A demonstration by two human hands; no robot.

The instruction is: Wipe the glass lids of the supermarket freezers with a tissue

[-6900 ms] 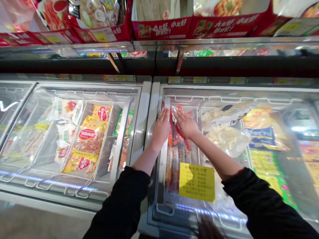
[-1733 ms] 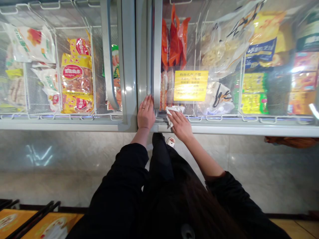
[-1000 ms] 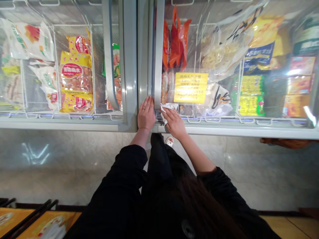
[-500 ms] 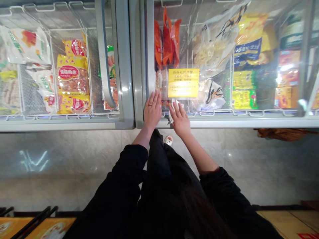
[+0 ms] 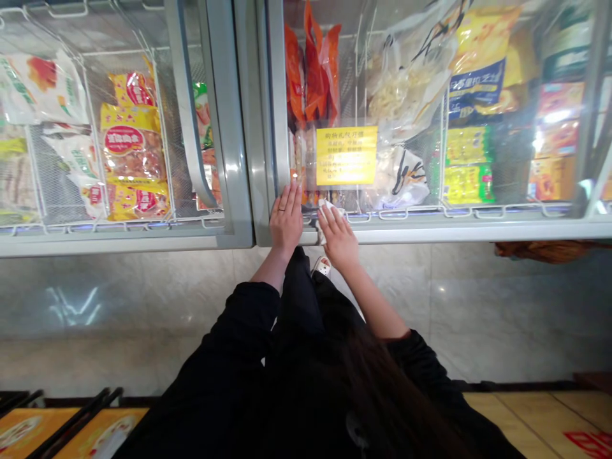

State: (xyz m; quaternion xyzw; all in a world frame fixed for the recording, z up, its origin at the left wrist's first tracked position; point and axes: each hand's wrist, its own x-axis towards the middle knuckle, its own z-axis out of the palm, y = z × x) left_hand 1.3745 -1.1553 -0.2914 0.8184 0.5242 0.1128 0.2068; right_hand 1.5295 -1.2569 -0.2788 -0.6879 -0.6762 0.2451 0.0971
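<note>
My left hand (image 5: 287,220) lies flat on the front corner of the chest freezer's glass lid (image 5: 354,199), fingers straight and a ring on one of them. It holds nothing. Just right of it, my right hand (image 5: 340,242) presses a crumpled white cloth or tissue (image 5: 331,209) onto the lid near its front rim. Part of the cloth is hidden beneath the fingers. A yellow printed sign (image 5: 347,156) is on the glass beyond both hands.
Under the glass are orange packets (image 5: 315,70), a clear bag of pale food (image 5: 406,83) and yellow packs (image 5: 467,162) in wire baskets. A second lid with a grey handle (image 5: 191,108) is at left. Cartons (image 5: 535,421) stand behind me on the tiled floor (image 5: 157,306).
My right hand and the cloth have slid a little toward me, away from the yellow sign. My left hand has also drawn slightly nearer, and the whole view has shifted a bit.
</note>
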